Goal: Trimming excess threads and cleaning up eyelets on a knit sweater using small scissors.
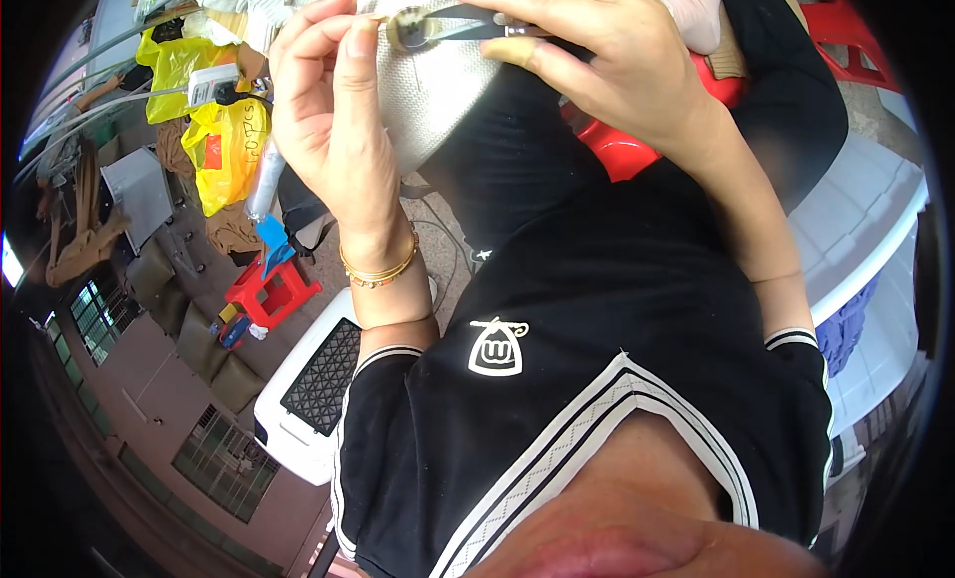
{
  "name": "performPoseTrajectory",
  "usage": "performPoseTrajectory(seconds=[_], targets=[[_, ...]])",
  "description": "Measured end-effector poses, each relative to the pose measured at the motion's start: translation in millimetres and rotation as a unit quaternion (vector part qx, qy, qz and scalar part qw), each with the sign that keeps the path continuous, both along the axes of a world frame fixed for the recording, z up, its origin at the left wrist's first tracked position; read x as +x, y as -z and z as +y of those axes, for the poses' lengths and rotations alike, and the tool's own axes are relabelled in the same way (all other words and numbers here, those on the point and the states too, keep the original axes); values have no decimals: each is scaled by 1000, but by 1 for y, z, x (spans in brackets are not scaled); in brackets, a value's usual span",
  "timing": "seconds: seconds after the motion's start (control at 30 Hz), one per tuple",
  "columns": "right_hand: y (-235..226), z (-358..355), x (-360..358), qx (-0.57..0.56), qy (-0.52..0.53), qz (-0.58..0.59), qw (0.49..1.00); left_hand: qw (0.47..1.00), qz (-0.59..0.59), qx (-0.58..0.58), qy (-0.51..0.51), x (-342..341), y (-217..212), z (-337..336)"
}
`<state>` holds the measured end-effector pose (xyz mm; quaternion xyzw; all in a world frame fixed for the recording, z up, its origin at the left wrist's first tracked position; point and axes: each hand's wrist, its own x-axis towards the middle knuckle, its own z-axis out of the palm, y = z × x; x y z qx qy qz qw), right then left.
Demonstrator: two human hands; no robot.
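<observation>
My left hand (333, 120) is closed near the top of the view, its thumb and fingertips pinching the edge of a round brown button (406, 31). Under the button hangs a cream knit garment (423, 105), spread between my hands and running out of the top of the picture. My right hand (617, 56) grips a small pair of thread snips (473, 29) between thumb and fingers. The two blades are spread apart and point left, their tips right at the button. Whether any thread lies between them is too small to tell.
Yellow plastic bags (227, 160) and a red stool (274, 291) stand to the left. A white box-shaped appliance with a dark grille (323, 379) is by my left elbow. On the right there is a white table (856, 220). Cables lie on the floor.
</observation>
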<state>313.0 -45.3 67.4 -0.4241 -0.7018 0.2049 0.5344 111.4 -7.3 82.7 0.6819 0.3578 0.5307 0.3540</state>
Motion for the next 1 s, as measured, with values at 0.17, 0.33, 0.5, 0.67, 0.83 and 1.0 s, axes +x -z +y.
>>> performPoseTrajectory(seconds=[0.17,0.33,0.5,0.67,0.83,1.0], targets=[[28,22,-16,218,37,26,975,993,-93,-69,7,-8,4,4],[27,21,-18,222,54,-6,973,992,-101,-65,26,-15,8,6],[29,21,-19,204,47,3,978,993,-104,-47,33,-11,10,5],[27,21,-19,199,35,3,979,998,-49,12,24,-3,11,0],[-3,-8,-10,-39,4,11,999,999,18,26,6,-3,11,-1],[19,-24,12,-44,0,-54,998,984,171,40,-1,4,-11,-1]])
